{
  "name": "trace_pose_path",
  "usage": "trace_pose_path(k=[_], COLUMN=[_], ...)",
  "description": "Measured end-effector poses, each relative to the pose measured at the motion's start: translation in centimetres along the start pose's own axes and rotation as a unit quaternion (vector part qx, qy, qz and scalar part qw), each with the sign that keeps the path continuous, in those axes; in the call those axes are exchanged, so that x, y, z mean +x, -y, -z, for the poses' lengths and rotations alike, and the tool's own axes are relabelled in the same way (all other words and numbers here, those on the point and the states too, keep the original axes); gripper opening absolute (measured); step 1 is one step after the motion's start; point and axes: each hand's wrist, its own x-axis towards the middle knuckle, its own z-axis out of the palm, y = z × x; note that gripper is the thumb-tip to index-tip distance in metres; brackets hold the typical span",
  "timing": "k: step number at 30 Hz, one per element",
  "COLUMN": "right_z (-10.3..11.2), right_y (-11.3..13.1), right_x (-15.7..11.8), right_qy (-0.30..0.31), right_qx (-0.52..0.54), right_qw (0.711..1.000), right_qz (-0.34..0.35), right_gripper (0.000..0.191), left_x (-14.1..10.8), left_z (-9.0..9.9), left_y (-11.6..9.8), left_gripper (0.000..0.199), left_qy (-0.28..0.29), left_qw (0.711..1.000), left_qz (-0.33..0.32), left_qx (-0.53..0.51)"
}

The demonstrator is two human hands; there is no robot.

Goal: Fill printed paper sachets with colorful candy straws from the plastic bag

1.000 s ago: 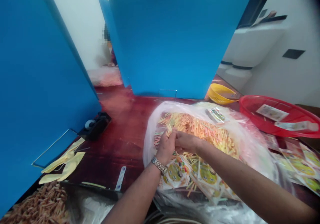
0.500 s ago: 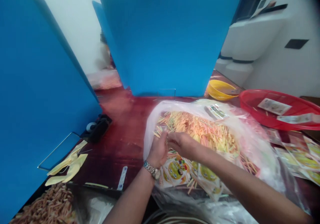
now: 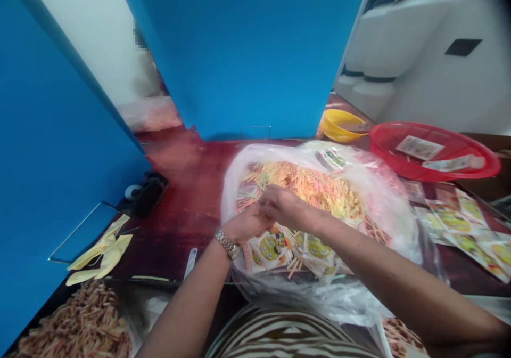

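Note:
Thin pastel sticks fill a wide clear plastic bag spread on the dark red table. Over the left part of the pile, my left hand, with a metal watch on the wrist, meets my right hand. Both hands have curled fingers pressed together; whatever lies between them is hidden. Just below the hands, printed packets with a cartoon design rest in the bag's near side, beside a few loose sticks.
Right of the bag are a red basket holding packets, a yellow basket and more printed packets. Blue panels stand behind and left. Yellow gloves, a tape dispenser and brown pieces lie left.
The view has shifted, so the surroundings sit higher in the picture. My hands have closed together, with my left hand turned more sideways and the sticks at its fingertips no longer showing.

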Motion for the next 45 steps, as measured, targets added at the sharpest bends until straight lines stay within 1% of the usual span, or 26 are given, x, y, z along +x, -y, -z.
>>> trace_pose_path(k=[2,4,5,7,9,10,11,13,16,18,20,23,24,25,26,28,29,31,33,34,37,40,43,45], right_z=[0.7,1.2,1.1,0.5,-0.3,-0.5,-0.5,0.2,1.8,1.9,0.8,-1.5,-1.9,-1.9,-1.6,-0.3,0.5,1.8,2.2,2.1,1.3,0.7,0.5,0.5], right_y=[-0.1,-0.6,-1.1,-2.3,-3.3,-3.6,-3.9,-4.0,-3.5,-3.2,-3.0,-3.1,-3.1,-3.1,-3.1,-2.9,-2.7,-2.3,-1.9,-1.8,-1.7,-1.5,-1.3,-1.0], right_x=[-0.6,-1.9,-2.8,-4.7,-6.2,-6.6,-6.9,-7.0,-6.7,-6.8,-7.1,-7.8,-8.0,-8.0,-8.0,-7.6,-7.4,-7.0,-6.8,-6.9,-7.4,-8.0,-8.3,-8.2], right_qy=[-0.004,-0.018,-0.013,0.03,0.082,0.091,0.085,0.044,-0.016,-0.037,-0.016,0.076,0.085,0.073,0.044,-0.043,-0.088,-0.155,-0.197,-0.2,-0.165,-0.095,-0.012,0.018], right_qx=[-0.028,-0.08,-0.112,-0.167,-0.181,-0.174,-0.165,-0.137,-0.065,-0.039,-0.07,-0.139,-0.143,-0.133,-0.116,-0.067,-0.044,-0.018,-0.021,-0.04,-0.124,-0.185,-0.19,-0.158], right_qw=[0.999,0.996,0.993,0.985,0.98,0.98,0.982,0.989,0.998,0.999,0.997,0.987,0.986,0.988,0.992,0.995,0.992,0.981,0.968,0.965,0.956,0.952,0.961,0.967], right_qz=[0.019,0.023,0.021,0.015,0.002,-0.007,-0.017,-0.028,-0.016,-0.002,0.006,0.007,0.014,0.026,0.039,0.067,0.084,0.116,0.152,0.167,0.207,0.224,0.199,0.2], right_gripper=[0.017,0.023,0.023,0.022,0.024,0.024,0.023,0.018,0.016,0.018,0.019,0.022,0.023,0.024,0.024,0.024,0.022,0.02,0.022,0.025,0.032,0.03,0.024,0.024], left_x=[-0.2,-0.8,-1.1,-1.6,-1.8,-1.7,-1.6,-1.3,-0.9,-0.9,-0.9,-0.9,-1.0,-1.1,-1.2,-1.5,-1.7,-2.1,-2.6,-2.8,-3.2,-3.5,-3.7,-3.8], left_z=[0.1,-0.3,-0.7,-1.8,-2.9,-3.2,-3.3,-3.0,-1.7,-0.9,-0.6,-0.5,-0.5,-0.5,-0.5,-0.4,-0.4,-0.3,-0.3,-0.3,-0.4,-0.5,-0.7,-1.0], left_y=[-0.1,0.1,0.2,0.8,1.4,1.7,1.9,2.1,2.1,2.1,2.2,2.5,2.6,2.6,2.6,2.4,2.3,2.1,1.9,1.7,1.4,1.1,0.9,1.0], left_gripper=[0.017,0.02,0.023,0.027,0.03,0.029,0.027,0.02,0.013,0.01,0.009,0.013,0.014,0.014,0.015,0.018,0.02,0.021,0.023,0.024,0.026,0.027,0.024,0.018], left_qy=[-0.017,-0.085,-0.127,-0.193,-0.222,-0.229,-0.234,-0.223,-0.173,-0.15,-0.14,-0.139,-0.141,-0.143,-0.142,-0.131,-0.122,-0.105,-0.093,-0.09,-0.092,-0.106,-0.125,-0.129], left_qw=[1.0,0.994,0.984,0.951,0.922,0.913,0.909,0.915,0.937,0.947,0.958,0.97,0.971,0.972,0.973,0.977,0.98,0.985,0.988,0.989,0.987,0.985,0.98,0.979], left_qz=[-0.016,-0.039,-0.05,-0.06,-0.05,-0.043,-0.036,-0.028,-0.031,-0.03,-0.018,0.001,0.0,-0.005,-0.011,-0.022,-0.028,-0.038,-0.05,-0.056,-0.081,-0.091,-0.112,-0.124], left_qx=[0.005,0.064,0.115,0.232,0.313,0.335,0.344,0.336,0.302,0.284,0.25,0.202,0.192,0.187,0.18,0.164,0.154,0.133,0.113,0.107,0.102,0.103,0.106,0.094])
